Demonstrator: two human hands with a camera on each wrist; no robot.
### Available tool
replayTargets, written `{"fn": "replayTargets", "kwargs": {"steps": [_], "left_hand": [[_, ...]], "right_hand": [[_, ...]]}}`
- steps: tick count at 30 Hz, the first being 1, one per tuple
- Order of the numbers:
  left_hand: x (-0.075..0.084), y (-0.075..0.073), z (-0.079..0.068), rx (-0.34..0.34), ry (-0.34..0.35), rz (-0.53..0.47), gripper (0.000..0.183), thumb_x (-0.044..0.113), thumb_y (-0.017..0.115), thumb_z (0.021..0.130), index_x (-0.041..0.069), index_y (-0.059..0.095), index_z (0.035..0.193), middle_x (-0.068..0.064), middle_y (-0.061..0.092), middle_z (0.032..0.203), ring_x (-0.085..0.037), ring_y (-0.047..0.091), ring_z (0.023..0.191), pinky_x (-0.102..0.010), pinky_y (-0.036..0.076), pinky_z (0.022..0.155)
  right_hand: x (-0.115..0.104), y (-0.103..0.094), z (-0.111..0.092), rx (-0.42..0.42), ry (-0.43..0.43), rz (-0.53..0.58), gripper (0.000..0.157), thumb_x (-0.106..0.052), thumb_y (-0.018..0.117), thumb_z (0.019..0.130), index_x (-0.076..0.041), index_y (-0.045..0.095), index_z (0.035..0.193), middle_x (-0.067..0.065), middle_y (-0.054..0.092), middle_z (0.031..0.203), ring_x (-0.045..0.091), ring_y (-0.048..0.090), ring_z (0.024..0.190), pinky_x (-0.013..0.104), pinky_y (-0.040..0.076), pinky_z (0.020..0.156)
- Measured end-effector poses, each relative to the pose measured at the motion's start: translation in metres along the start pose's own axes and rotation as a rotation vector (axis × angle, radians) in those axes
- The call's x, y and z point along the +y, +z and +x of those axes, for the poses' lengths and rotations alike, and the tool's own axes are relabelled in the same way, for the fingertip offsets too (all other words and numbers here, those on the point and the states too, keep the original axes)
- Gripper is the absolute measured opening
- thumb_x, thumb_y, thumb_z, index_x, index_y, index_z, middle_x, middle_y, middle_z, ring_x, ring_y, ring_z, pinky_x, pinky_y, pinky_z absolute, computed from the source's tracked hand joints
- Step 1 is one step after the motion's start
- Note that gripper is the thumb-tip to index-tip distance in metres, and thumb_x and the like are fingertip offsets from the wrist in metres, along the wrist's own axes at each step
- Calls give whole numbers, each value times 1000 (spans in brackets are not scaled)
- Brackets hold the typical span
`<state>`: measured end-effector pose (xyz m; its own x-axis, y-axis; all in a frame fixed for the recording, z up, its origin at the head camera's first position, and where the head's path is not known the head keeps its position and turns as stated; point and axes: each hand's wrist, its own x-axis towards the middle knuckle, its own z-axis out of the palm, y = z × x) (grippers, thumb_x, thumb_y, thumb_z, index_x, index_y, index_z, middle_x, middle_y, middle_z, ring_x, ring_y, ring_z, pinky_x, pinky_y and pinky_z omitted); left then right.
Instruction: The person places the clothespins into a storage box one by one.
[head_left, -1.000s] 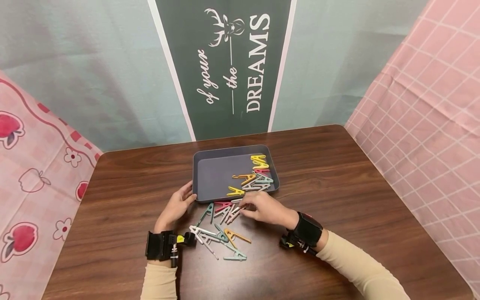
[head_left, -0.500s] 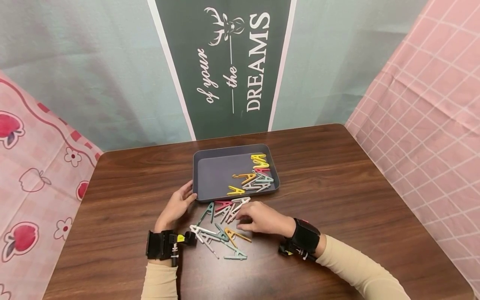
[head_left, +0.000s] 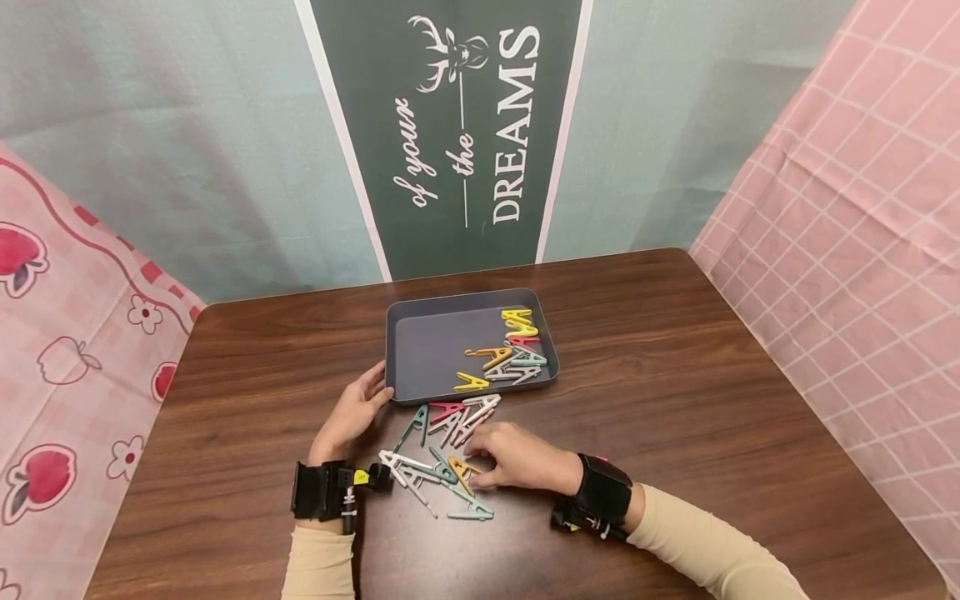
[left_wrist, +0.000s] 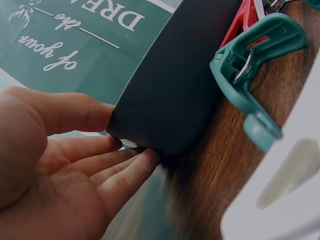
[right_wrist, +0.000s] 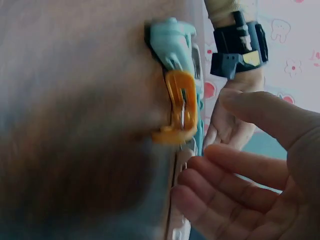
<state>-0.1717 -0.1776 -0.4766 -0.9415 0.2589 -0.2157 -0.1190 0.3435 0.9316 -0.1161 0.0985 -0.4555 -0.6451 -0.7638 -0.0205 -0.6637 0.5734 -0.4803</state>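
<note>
My left hand [head_left: 360,414] holds the grey tray [head_left: 427,304] at its near left corner; in the left wrist view the thumb lies at the wall's edge and the fingertips reach below. Palm down over the table, my right hand [head_left: 521,458] has its fingertips right by an orange clothespin [head_left: 461,471]. Thumb and fingers stand apart with nothing between them, as the right wrist view shows. Around that clothespin lie a light green clothespin [head_left: 472,510], a white clothespin [head_left: 401,460] and several others. A dark green clothespin [left_wrist: 240,75] rests beside the tray wall.
Inside the tray, yellow clothespins [head_left: 517,322], an orange one [head_left: 491,357] and several others cluster on the right side. Red [head_left: 447,411] and white clothespins [head_left: 482,405] lie against its front edge. Fabric hangs behind and beside the brown table [head_left: 660,375].
A white clothespin shows at the tray's front edge where my right hand was. That hand has moved toward me, over to the orange clothespin. My left hand has stayed at the tray corner.
</note>
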Motion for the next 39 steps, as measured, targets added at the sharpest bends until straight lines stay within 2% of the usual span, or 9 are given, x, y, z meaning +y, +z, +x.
{"fn": "replayTargets", "kwargs": {"steps": [6, 11, 19, 23, 29, 35, 39], "left_hand": [[0, -1, -1, 11, -19, 38, 59, 6, 43, 101, -4, 16, 152, -29, 25, 156, -42, 29, 144, -52, 32, 117], [-1, -1, -1, 18, -42, 50, 59, 7, 43, 101, -2, 16, 153, -28, 25, 156, -42, 29, 145, -53, 30, 118], [0, -1, -2, 11, -37, 43, 60, 8, 43, 101, -3, 15, 153, -29, 22, 157, -42, 28, 145, -52, 31, 117], [0, -1, -2, 11, -32, 48, 60, 7, 43, 101, -3, 15, 153, -29, 23, 157, -42, 29, 144, -52, 32, 117], [-1, 1, 0, 15, -43, -10, 60, 6, 44, 101, -2, 16, 153, -28, 26, 156, -41, 30, 145, -51, 32, 117], [-2, 1, 1, 16, -37, -21, 59, 4, 43, 101, -2, 15, 153, -28, 26, 156, -40, 30, 145, -50, 32, 117], [-3, 1, 0, 12, -33, -26, 59, 3, 42, 101, -2, 15, 153, -28, 25, 156, -40, 30, 145, -50, 32, 117]], "right_hand": [[-6, 11, 1, 11, 9, -55, 35, -35, 79, 78, -10, 72, 102, -2, 67, 94, 3, 57, 80, 16, 49, 69], [-11, 14, 3, 16, 30, -55, 36, -34, 79, 77, -10, 72, 103, -2, 67, 93, 2, 55, 79, 14, 47, 67], [-15, 15, 3, 18, 43, -31, 31, -30, 77, 81, -10, 72, 104, -2, 67, 94, 1, 54, 79, 13, 46, 68], [-14, 15, 1, 5, 45, -16, 29, -28, 76, 82, -10, 71, 104, -2, 66, 91, 0, 48, 74, 12, 41, 63], [-11, 14, -3, 15, 34, -60, 24, -26, 75, 81, -10, 72, 99, -3, 60, 81, -1, 38, 67, 12, 34, 58], [-7, 11, -6, 34, 40, -60, 22, -24, 76, 80, -10, 73, 97, -5, 63, 82, -2, 41, 69, 11, 37, 60], [-6, 10, -7, 31, 37, -62, 19, -21, 76, 78, -11, 73, 94, -5, 62, 81, -2, 40, 68, 11, 36, 59]]}}
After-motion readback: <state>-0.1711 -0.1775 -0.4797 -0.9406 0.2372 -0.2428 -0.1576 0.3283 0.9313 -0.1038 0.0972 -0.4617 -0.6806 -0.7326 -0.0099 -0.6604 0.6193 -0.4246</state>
